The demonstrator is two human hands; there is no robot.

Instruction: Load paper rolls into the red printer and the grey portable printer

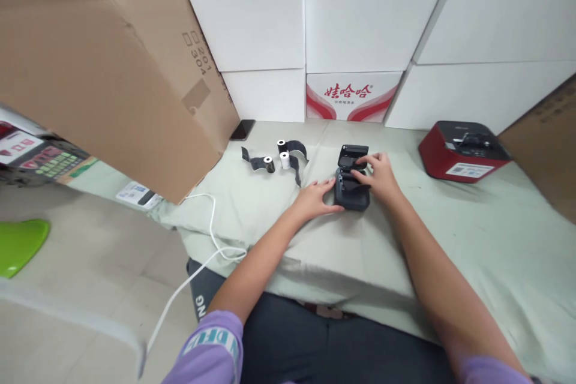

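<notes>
A small black label printer (352, 197) sits on the cloth-covered table with its lid (353, 151) raised. My left hand (316, 199) grips its left side, thumb along the near lower edge and fingers at the far corner. From the right, my right hand (380, 179) reaches into the opening; its fingers are bent around the right edge between lid and body. Whether a small part is between those fingertips I cannot make out. Left of the printer stand several small paper rolls (284, 160) with dark strips (294, 168) unwound from them.
A red and black box-shaped device (463, 153) stands at the right. White cartons (265, 96) line the back, and a large brown cardboard box (135, 84) leans at the left. A phone (243, 130) lies by it. A white cable (213, 222) hangs over the table's left edge.
</notes>
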